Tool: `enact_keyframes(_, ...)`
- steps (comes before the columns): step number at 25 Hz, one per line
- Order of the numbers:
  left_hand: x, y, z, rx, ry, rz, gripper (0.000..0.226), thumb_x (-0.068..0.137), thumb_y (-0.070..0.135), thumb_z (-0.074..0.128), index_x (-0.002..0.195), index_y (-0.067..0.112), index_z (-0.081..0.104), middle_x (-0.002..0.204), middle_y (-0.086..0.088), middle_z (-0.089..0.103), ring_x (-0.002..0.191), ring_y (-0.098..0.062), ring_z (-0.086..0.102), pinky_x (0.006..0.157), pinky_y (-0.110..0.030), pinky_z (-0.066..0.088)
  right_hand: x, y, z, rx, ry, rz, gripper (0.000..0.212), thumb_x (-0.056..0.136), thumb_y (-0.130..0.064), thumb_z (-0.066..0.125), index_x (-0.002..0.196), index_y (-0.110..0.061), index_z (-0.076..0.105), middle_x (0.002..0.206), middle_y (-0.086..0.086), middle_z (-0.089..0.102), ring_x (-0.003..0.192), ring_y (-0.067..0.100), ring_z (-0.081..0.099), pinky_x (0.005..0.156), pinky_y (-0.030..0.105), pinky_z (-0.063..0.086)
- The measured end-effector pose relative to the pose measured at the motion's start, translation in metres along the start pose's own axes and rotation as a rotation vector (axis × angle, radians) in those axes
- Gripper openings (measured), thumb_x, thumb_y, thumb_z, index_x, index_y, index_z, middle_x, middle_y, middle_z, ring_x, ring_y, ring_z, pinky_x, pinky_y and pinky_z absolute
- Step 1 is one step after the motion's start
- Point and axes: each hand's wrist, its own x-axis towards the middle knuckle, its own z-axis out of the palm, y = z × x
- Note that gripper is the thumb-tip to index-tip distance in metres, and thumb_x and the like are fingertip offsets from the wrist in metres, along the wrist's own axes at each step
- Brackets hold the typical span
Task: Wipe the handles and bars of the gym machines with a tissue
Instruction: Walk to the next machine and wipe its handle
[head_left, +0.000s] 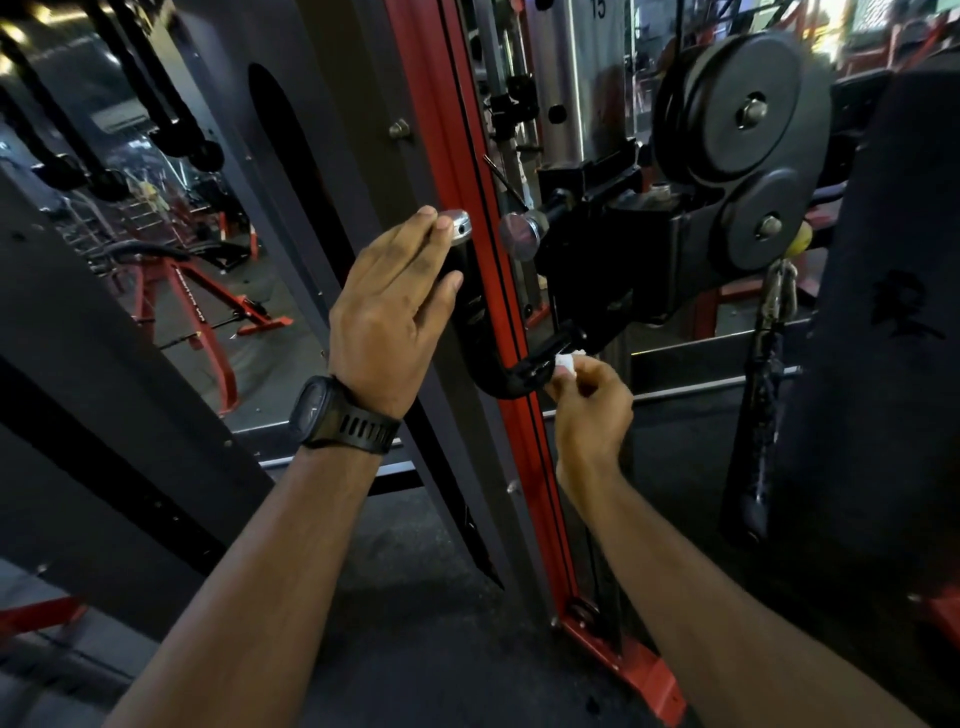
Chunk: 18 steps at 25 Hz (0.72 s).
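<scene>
Your right hand (589, 402) pinches the tissue (569, 364) against the lower bend of the black handle (493, 382). Your left hand (389, 312) lays near-straight fingers on its grip. The tissue looks soft and tearable, so keep it bunched.

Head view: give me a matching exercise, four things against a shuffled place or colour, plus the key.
1 left hand
2 tissue
3 watch
4 upright rail

A red
B pinched in the right hand
C on the left wrist
D against the chrome-capped top of the handle

Pairs: 1-D, 2-B, 3-C, 4-A
</scene>
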Motion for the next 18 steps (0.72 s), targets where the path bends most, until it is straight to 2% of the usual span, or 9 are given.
enact_keyframes(2, -0.001, 0.001, 0.0, 0.005, 0.003, 0.016, 0.034, 0.096, 0.013, 0.064, 0.127, 0.0, 0.062, 0.13, -0.013, 0.062, 0.122, -0.024, 0.058, 0.105, -0.031, 0.046, -0.014, 0.002, -0.003, -0.039, -0.076, -0.075, 0.013, 0.093, -0.016, 0.067, 0.096, -0.028, 0.068, 0.093, -0.003, 0.068, 0.08, 0.009, 0.064, 0.074, 0.034, 0.056)
enact_keyframes(6, 0.0, 0.0, 0.001, 0.017, 0.025, 0.01, 0.033, 0.095, 0.012, 0.066, 0.126, 0.0, 0.063, 0.129, -0.013, 0.063, 0.121, -0.024, 0.059, 0.103, -0.032, 0.048, -0.026, -0.003, 0.006, 0.036, -0.108, -0.117, 0.013, 0.094, -0.017, 0.065, 0.099, -0.028, 0.069, 0.098, -0.001, 0.069, 0.088, 0.011, 0.066, 0.081, 0.038, 0.058)
enact_keyframes(9, 0.0, 0.001, 0.001, 0.02, 0.012, 0.013, 0.034, 0.095, 0.012, 0.066, 0.127, 0.0, 0.063, 0.13, -0.013, 0.062, 0.121, -0.024, 0.059, 0.103, -0.03, 0.047, -0.039, -0.012, 0.005, 0.024, -0.167, -0.182, 0.025, 0.092, -0.009, 0.067, 0.097, -0.034, 0.066, 0.105, -0.001, 0.066, 0.089, 0.005, 0.064, 0.08, 0.023, 0.054)
enact_keyframes(10, 0.0, 0.002, 0.0, 0.016, 0.008, 0.007, 0.034, 0.095, 0.012, 0.066, 0.127, 0.0, 0.063, 0.13, -0.012, 0.062, 0.121, -0.024, 0.059, 0.104, -0.03, 0.047, -0.044, -0.014, 0.004, 0.023, -0.196, -0.206, 0.026, 0.092, -0.009, 0.068, 0.096, -0.035, 0.066, 0.104, -0.003, 0.066, 0.09, 0.004, 0.064, 0.08, 0.022, 0.053)
enact_keyframes(12, 0.0, 0.002, -0.002, 0.016, -0.011, 0.01, 0.035, 0.095, 0.013, 0.066, 0.127, 0.001, 0.063, 0.131, -0.012, 0.062, 0.121, -0.024, 0.059, 0.104, -0.028, 0.046, -0.056, -0.025, 0.006, 0.064, -0.279, -0.307, 0.022, 0.091, -0.009, 0.069, 0.096, -0.031, 0.067, 0.102, -0.007, 0.066, 0.093, 0.007, 0.065, 0.082, 0.027, 0.055)
enact_keyframes(14, 0.001, 0.0, -0.004, 0.023, -0.031, 0.021, 0.035, 0.095, 0.013, 0.066, 0.128, 0.001, 0.062, 0.131, -0.012, 0.062, 0.121, -0.024, 0.059, 0.105, -0.026, 0.045, -0.051, -0.042, 0.016, 0.052, -0.311, -0.467, 0.021, 0.089, -0.004, 0.07, 0.1, -0.022, 0.068, 0.103, -0.003, 0.066, 0.096, 0.011, 0.065, 0.084, 0.027, 0.055)
enact_keyframes(16, 0.003, -0.001, -0.005, 0.027, -0.047, 0.02, 0.035, 0.096, 0.013, 0.065, 0.129, 0.0, 0.062, 0.132, -0.012, 0.061, 0.122, -0.024, 0.058, 0.107, -0.023, 0.041, -0.042, -0.051, 0.023, -0.049, -0.259, -0.623, 0.02, 0.088, 0.001, 0.067, 0.104, -0.011, 0.069, 0.107, 0.003, 0.064, 0.097, 0.015, 0.063, 0.085, 0.024, 0.053)
enact_keyframes(18, 0.004, 0.0, -0.008, 0.023, -0.055, 0.027, 0.035, 0.096, 0.014, 0.065, 0.128, 0.0, 0.062, 0.132, -0.012, 0.062, 0.122, -0.024, 0.058, 0.108, -0.023, 0.041, -0.04, -0.045, 0.019, -0.152, -0.216, -0.708, 0.017, 0.087, -0.001, 0.064, 0.102, -0.006, 0.07, 0.108, 0.002, 0.061, 0.097, 0.022, 0.061, 0.085, 0.021, 0.051)
